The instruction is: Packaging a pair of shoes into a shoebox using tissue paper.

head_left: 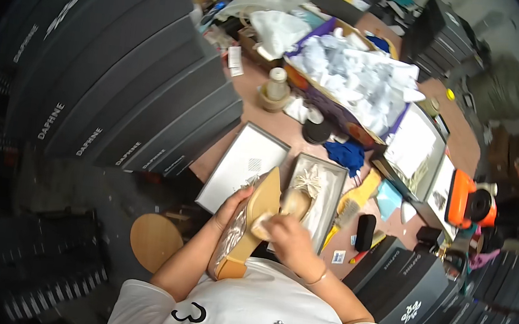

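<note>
My left hand (pixel 231 211) grips a tan-soled shoe (pixel 259 202) by its side, in front of my shirt. The shoe is tilted with its sole showing, toe pointing away and the low block heel near me; its patterned upper faces left. Pressed to the sole is a small pale wad (pixel 261 225), pinched in my right hand (pixel 292 241); blur hides what it is made of. Just beyond lies an open grey shoe box (pixel 335 204) holding another shoe with a pale bow (pixel 307 181). Left of it rests a white-lined box lid (pixel 243 163).
Tall stacks of dark shoe boxes (pixel 121 82) rise at left, with more boxes (pixel 403 281) at right. On the table are a purple carton (pixel 324 102) of crumpled paper, a blue cloth (pixel 344 156), a brush (pixel 348 212) and an orange device (pixel 462 199). A round stool (pixel 155 242) stands below.
</note>
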{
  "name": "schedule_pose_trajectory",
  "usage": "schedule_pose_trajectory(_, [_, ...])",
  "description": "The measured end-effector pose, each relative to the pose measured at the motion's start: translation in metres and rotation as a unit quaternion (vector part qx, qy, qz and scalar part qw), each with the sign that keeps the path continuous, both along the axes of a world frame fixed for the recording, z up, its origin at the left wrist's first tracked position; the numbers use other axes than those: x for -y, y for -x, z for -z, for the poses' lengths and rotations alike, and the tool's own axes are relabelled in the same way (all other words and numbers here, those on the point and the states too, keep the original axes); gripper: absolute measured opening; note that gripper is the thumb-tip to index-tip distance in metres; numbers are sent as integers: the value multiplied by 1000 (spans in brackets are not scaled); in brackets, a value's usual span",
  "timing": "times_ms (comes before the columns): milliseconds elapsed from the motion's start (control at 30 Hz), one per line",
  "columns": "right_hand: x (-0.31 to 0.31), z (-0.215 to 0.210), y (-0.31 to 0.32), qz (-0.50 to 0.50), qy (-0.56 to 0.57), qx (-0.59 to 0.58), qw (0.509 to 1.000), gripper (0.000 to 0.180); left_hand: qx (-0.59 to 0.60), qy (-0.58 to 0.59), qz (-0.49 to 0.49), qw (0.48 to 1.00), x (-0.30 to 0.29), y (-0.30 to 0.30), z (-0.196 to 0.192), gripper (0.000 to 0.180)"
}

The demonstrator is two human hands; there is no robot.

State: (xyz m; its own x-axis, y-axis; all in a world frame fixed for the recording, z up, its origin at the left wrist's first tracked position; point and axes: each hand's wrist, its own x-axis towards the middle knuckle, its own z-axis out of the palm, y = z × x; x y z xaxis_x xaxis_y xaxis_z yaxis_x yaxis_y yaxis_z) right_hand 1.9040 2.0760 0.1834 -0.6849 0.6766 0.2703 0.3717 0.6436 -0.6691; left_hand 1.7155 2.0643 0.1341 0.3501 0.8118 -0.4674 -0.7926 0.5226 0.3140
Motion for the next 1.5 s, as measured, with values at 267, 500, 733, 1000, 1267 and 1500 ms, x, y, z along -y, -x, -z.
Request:
schedule_pose_trajectory(267, [-11,15,-3,150,28,-32,988,15,-60,-3,25,998,21,-34,5,59])
schedule_pose_trajectory(500, [-9,36,-4,112,-20,16,993,17,94,-51,72,992,33,-30,27,64])
schedule_pose_trajectory(733, [-35,37,6,121,-3,7,993,14,-45,-15,44,998,35,-31,7,64])
schedule_pose_trajectory(1000, [-17,25,22,56,-32,-2,998,15,-29,-20,26,999,38,-23,6,57])
schedule_pose_trajectory(1267, [-24,14,18,79,-26,-23,996,11,-57,14,-67,996,33,-38,-12,58])
schedule_pose_trajectory(1500, [-20,22,-1,49,-38,-2,998,21,-65,-12,-15,998,34,-35,-7,66])
